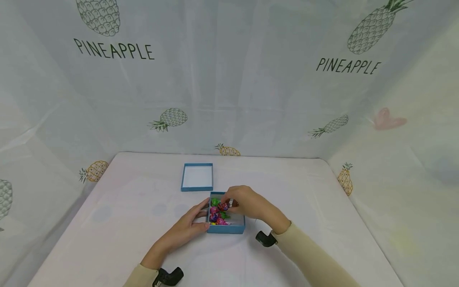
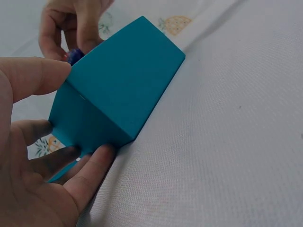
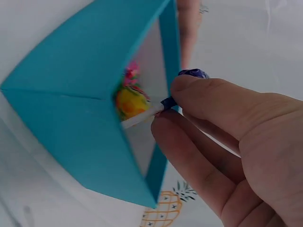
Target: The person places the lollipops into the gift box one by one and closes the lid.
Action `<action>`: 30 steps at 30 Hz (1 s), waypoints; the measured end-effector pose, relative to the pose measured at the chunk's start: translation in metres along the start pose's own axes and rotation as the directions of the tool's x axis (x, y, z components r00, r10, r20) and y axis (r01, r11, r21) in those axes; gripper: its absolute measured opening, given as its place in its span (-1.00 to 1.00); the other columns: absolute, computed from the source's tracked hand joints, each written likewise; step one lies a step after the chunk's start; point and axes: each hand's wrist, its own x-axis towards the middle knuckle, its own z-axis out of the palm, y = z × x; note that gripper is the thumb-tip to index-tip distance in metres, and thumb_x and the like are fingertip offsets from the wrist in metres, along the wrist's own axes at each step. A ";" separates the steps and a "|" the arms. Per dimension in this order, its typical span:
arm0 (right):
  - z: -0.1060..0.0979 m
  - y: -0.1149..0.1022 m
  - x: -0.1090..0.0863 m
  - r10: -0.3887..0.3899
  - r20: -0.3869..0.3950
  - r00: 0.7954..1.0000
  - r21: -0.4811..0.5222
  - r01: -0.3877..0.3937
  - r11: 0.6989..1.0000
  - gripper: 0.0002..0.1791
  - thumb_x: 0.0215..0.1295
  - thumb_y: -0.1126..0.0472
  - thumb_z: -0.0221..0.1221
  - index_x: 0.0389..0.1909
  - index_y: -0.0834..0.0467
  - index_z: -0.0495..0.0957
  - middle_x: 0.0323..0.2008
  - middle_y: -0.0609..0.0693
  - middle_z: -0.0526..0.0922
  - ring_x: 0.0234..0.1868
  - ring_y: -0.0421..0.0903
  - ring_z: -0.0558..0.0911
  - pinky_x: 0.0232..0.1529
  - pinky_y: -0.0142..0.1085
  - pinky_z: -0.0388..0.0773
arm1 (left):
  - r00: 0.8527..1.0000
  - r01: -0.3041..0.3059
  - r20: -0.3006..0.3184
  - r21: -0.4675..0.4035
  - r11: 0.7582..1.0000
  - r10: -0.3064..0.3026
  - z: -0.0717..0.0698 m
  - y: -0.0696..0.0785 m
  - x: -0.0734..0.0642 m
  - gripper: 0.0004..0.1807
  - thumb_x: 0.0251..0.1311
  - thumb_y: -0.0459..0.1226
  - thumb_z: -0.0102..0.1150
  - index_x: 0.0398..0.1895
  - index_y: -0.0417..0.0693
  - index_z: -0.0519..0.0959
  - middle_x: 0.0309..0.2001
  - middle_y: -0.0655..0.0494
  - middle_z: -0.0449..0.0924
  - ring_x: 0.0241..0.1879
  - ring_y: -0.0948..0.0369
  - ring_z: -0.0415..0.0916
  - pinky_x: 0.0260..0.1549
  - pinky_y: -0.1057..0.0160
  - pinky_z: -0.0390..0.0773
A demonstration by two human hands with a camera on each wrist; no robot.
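Observation:
A blue box (image 1: 226, 229) stands on the table with several brightly wrapped lollipops (image 1: 214, 210) along its left side. My left hand (image 1: 188, 227) rests against the box's left wall, fingertips touching it and the thumb at the near corner. Over the box, my right hand (image 1: 249, 203) pinches a lollipop (image 3: 193, 73) between thumb and fingers. Its wrapper is dark blue, and the white stick (image 3: 142, 116) points into the box. A yellow-wrapped lollipop (image 3: 132, 103) shows inside, in the right wrist view. The box's far inner part is partly hidden by my right hand.
Just behind the box lies a shallow blue-rimmed lid (image 1: 197, 189), its white inside facing up. A pale cloth covers the table (image 1: 305, 191), and pineapple-printed curtains (image 1: 229, 87) hang around its back and sides.

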 end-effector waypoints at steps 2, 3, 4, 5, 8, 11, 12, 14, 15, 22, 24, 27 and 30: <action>0.006 0.002 0.000 0.005 0.026 1.000 0.004 -0.005 1.000 -0.74 0.30 0.38 0.46 -0.01 0.17 0.78 -0.09 -0.04 0.76 -0.24 -0.18 0.72 -0.14 -0.39 0.70 | 1.000 -0.003 0.003 0.006 1.000 0.003 0.000 -0.001 0.001 -0.14 0.53 -0.10 0.22 0.75 0.32 0.00 0.63 -0.11 0.16 0.56 -0.13 0.24 0.34 0.02 0.53; 0.008 0.003 0.000 0.009 0.035 0.999 0.003 -0.009 1.000 -0.75 0.30 0.38 0.45 -0.02 0.17 0.78 -0.09 -0.04 0.77 -0.24 -0.18 0.72 -0.14 -0.40 0.69 | 1.000 -0.003 0.004 0.008 1.000 0.003 0.000 -0.001 0.001 -0.13 0.53 -0.10 0.22 0.75 0.33 0.00 0.63 -0.11 0.16 0.56 -0.12 0.24 0.33 0.06 0.53; 0.011 0.005 0.000 0.009 0.042 0.999 0.000 -0.009 1.000 -0.75 0.30 0.38 0.45 -0.02 0.17 0.78 -0.09 -0.04 0.76 -0.24 -0.18 0.72 -0.15 -0.41 0.68 | 1.000 -0.006 0.005 0.010 1.000 0.006 0.001 -0.001 0.001 -0.13 0.53 -0.10 0.22 0.75 0.32 0.00 0.63 -0.11 0.17 0.56 -0.12 0.24 0.32 0.09 0.53; 0.014 0.006 0.000 0.009 0.046 0.999 -0.004 -0.008 1.000 -0.75 0.30 0.39 0.45 -0.03 0.16 0.78 -0.09 -0.05 0.76 -0.24 -0.20 0.71 -0.15 -0.43 0.68 | 1.000 -0.007 0.006 0.012 1.000 0.007 0.001 -0.001 0.001 -0.13 0.53 -0.11 0.22 0.75 0.32 -0.01 0.63 -0.11 0.17 0.56 -0.11 0.25 0.30 0.12 0.52; 0.020 0.009 -0.001 0.002 0.050 0.999 -0.014 -0.001 1.000 -0.75 0.30 0.38 0.45 -0.02 0.15 0.79 -0.07 -0.06 0.76 -0.25 -0.27 0.67 -0.15 -0.45 0.67 | 1.000 -0.007 0.007 0.017 1.000 0.007 0.001 -0.001 0.001 -0.12 0.52 -0.11 0.23 0.75 0.32 -0.01 0.63 -0.11 0.17 0.56 -0.11 0.25 0.28 0.17 0.50; 0.025 0.010 -0.002 -0.009 0.046 0.999 -0.006 0.009 1.000 -0.75 0.30 0.39 0.45 -0.03 0.15 0.79 -0.07 -0.05 0.76 -0.26 -0.28 0.66 -0.16 -0.47 0.67 | 1.000 -0.006 0.007 0.017 1.000 0.006 0.001 -0.001 0.001 -0.11 0.51 -0.11 0.24 0.75 0.32 -0.01 0.63 -0.12 0.17 0.56 -0.11 0.25 0.27 0.19 0.49; 0.027 0.011 -0.002 -0.011 0.046 0.999 -0.007 0.011 1.000 -0.76 0.30 0.38 0.45 -0.03 0.14 0.80 -0.08 -0.06 0.75 -0.25 -0.30 0.65 -0.17 -0.49 0.65 | 1.000 -0.004 0.006 0.016 1.000 0.004 0.001 -0.001 0.001 -0.11 0.51 -0.11 0.25 0.75 0.32 -0.01 0.63 -0.12 0.17 0.56 -0.11 0.25 0.26 0.20 0.49; 0.029 0.011 -0.002 -0.017 0.047 0.999 -0.021 0.018 1.000 -0.76 0.31 0.36 0.46 -0.03 0.13 0.80 -0.11 -0.06 0.74 -0.23 -0.28 0.64 -0.16 -0.50 0.64 | 1.000 -0.001 0.005 0.014 1.000 0.001 0.001 -0.001 0.001 -0.11 0.51 -0.10 0.25 0.75 0.32 -0.01 0.63 -0.12 0.17 0.56 -0.11 0.25 0.26 0.21 0.49; 0.030 0.011 -0.002 -0.018 0.049 0.999 -0.028 0.020 0.999 -0.77 0.31 0.35 0.46 -0.03 0.12 0.80 -0.12 -0.07 0.73 -0.22 -0.27 0.64 -0.16 -0.51 0.63 | 1.000 -0.001 0.004 0.013 1.000 0.000 0.001 -0.001 0.001 -0.11 0.51 -0.11 0.25 0.75 0.32 -0.01 0.63 -0.12 0.17 0.56 -0.11 0.25 0.26 0.21 0.49; 0.032 0.008 -0.004 -0.015 0.050 0.999 -0.056 0.018 0.998 -0.74 0.32 0.34 0.46 0.00 0.10 0.80 -0.12 -0.09 0.71 -0.15 -0.22 0.65 -0.12 -0.52 0.62 | 1.000 0.002 0.007 0.005 1.000 -0.002 0.001 -0.002 0.001 -0.13 0.52 -0.11 0.23 0.75 0.33 -0.01 0.63 -0.11 0.17 0.56 -0.11 0.25 0.25 0.23 0.50; 0.029 0.007 -0.006 -0.021 0.039 0.999 -0.041 0.023 0.999 -0.73 0.31 0.36 0.46 0.00 0.12 0.79 -0.10 -0.07 0.73 -0.10 -0.17 0.69 -0.08 -0.47 0.65 | 1.000 -0.002 0.004 0.009 1.000 0.002 0.001 -0.002 0.001 -0.13 0.53 -0.11 0.23 0.75 0.31 0.00 0.63 -0.11 0.17 0.56 -0.11 0.25 0.25 0.23 0.51; 0.022 0.008 -0.010 -0.024 0.008 1.000 -0.033 0.024 0.999 -0.73 0.31 0.35 0.46 0.01 0.16 0.78 -0.06 -0.03 0.75 -0.04 -0.07 0.73 -0.03 -0.38 0.69 | 1.000 -0.009 -0.001 0.017 1.000 0.009 0.001 -0.001 0.001 -0.13 0.53 -0.11 0.22 0.75 0.27 -0.01 0.63 -0.11 0.18 0.55 -0.11 0.27 0.26 0.23 0.53; 0.011 0.011 -0.017 -0.008 -0.043 0.999 -0.022 0.007 1.000 -0.74 0.32 0.34 0.45 0.02 0.18 0.77 -0.05 0.02 0.76 -0.02 0.00 0.73 0.00 -0.25 0.72 | 1.000 -0.015 -0.004 0.027 1.000 0.015 0.001 -0.001 0.001 -0.12 0.53 -0.11 0.22 0.76 0.25 -0.01 0.62 -0.12 0.18 0.55 -0.12 0.27 0.26 0.23 0.54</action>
